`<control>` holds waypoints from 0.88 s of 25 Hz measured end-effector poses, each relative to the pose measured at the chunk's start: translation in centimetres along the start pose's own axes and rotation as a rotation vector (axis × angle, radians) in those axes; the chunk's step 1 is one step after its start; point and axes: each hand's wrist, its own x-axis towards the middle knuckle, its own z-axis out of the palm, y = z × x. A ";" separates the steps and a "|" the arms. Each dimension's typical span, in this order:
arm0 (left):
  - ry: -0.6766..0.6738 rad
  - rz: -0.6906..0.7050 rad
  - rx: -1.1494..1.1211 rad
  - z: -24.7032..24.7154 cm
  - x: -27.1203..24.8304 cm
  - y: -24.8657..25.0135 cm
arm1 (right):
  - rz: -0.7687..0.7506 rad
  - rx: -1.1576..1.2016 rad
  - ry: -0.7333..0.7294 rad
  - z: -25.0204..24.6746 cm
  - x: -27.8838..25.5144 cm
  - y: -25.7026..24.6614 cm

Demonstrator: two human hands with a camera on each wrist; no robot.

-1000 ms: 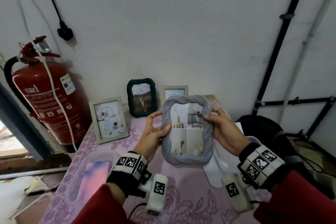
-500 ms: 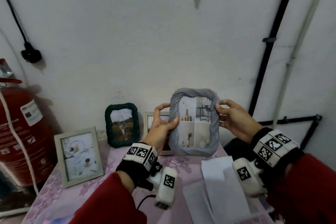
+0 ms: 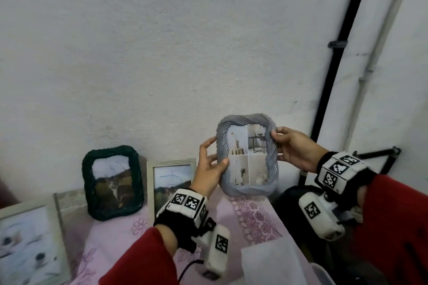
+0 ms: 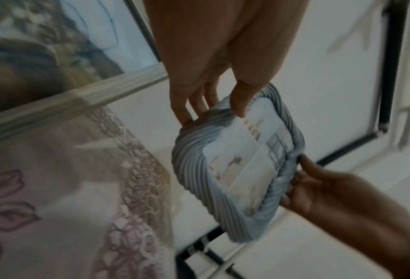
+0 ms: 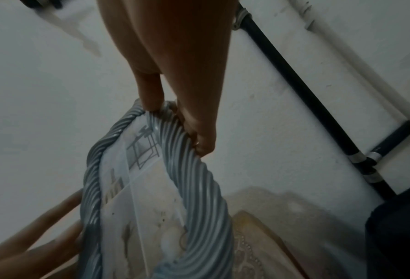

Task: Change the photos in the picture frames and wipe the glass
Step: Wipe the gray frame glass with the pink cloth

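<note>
A grey rope-patterned picture frame (image 3: 247,188) with a four-panel interior photo is held upright in the air, above the table's far right corner, close to the wall. My left hand (image 3: 209,164) grips its left edge, thumb on the front, fingers behind. My right hand (image 3: 293,148) pinches its upper right edge. The left wrist view shows the same grey frame (image 4: 192,169) between my left hand (image 4: 213,105) and my right hand (image 4: 318,188). In the right wrist view the grey frame (image 5: 199,188) hangs below my right hand (image 5: 175,120).
A dark green woven frame (image 3: 113,180), a light wooden frame (image 3: 169,180) and another light frame (image 3: 30,245) stand on the pink floral tablecloth (image 3: 254,220) against the white wall. White sheets (image 3: 273,261) lie at the near right. A black pipe (image 3: 333,65) runs up the wall.
Both hands have carried the grey frame to the right and farther back toward the wall. The head view swung right, so the red fire extinguisher has left the picture.
</note>
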 end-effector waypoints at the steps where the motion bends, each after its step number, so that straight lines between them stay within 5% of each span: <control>1: -0.003 0.016 0.067 0.2 0.4 -1.0 | 0.005 -0.005 0.026 -0.4 1.0 0.5; 12: 0.115 -0.069 0.123 0.1 4.0 -10.0 | 0.062 0.019 0.067 0.0 9.5 7.0; 22: 0.185 -0.054 0.255 0.0 4.2 -11.6 | 0.065 -0.046 0.045 0.3 9.7 8.0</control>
